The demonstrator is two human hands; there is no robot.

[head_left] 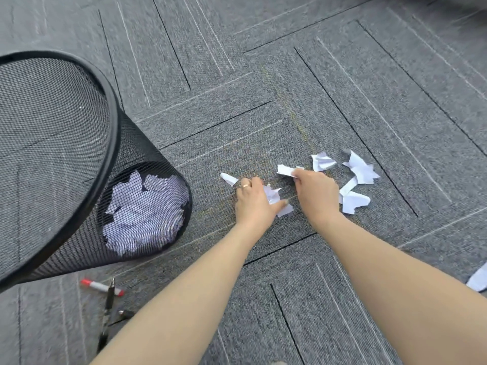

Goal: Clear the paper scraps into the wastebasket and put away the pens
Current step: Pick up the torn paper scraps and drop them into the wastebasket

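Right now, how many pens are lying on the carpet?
2 at least, both near the wastebasket: a red-capped marker beside its base, and a black pen lying across that marker. More dark pens may lie below, blurred and partly hidden by the left forearm.

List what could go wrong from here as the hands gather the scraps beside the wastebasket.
1. The left hand grips a crumpled wad of scraps with bits sticking out; some may drop on the way to the wastebasket.
2. The small scrap beyond the left hand and the piece at the right edge lie apart from the main cluster and could be missed.
3. The red marker and black pens lie under the left forearm and could be knocked.
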